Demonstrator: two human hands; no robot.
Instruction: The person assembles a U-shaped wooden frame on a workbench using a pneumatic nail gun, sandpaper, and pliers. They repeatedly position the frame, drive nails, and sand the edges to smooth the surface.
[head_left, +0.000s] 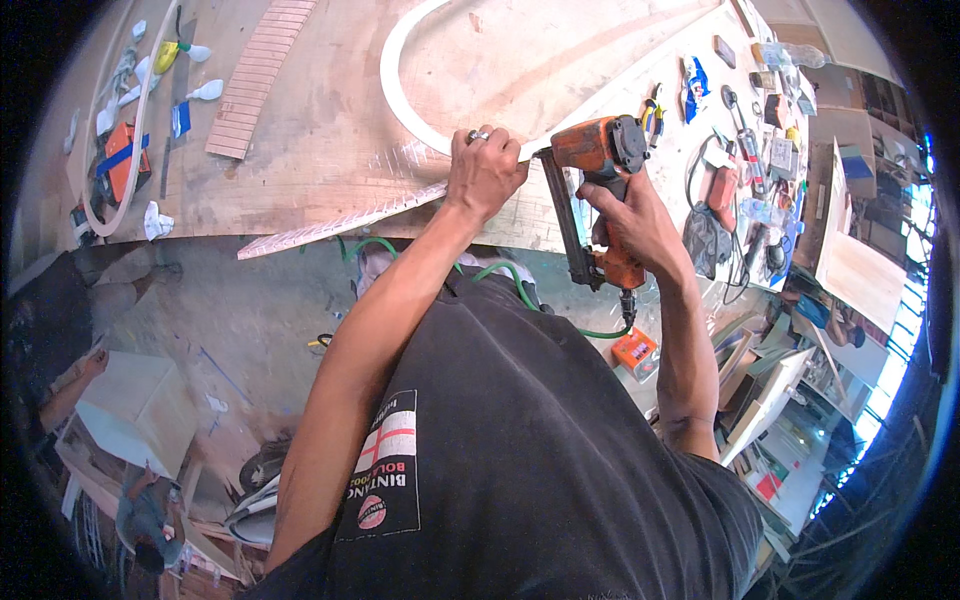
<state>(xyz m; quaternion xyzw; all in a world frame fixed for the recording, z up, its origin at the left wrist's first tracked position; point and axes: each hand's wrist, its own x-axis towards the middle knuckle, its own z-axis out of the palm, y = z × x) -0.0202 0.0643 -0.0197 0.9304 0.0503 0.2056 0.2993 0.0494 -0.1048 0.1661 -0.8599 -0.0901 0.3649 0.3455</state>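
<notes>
My right hand is wrapped round the grip of an orange and black air nailer, whose nose end lies close to the work at the bench edge. A green air hose runs from its lower end across my front. My left hand, with a ring on one finger, is closed over a pale curved strip that bends away over the bench. From under this hand a wooden strip with many cross cuts sticks out left past the bench edge. The fingertips and the strips' joint are partly hidden.
On the wooden bench lie another slotted strip, an orange box, pliers and a plastic bottle. A second orange box is below the bench edge. One person works at left, another lower left.
</notes>
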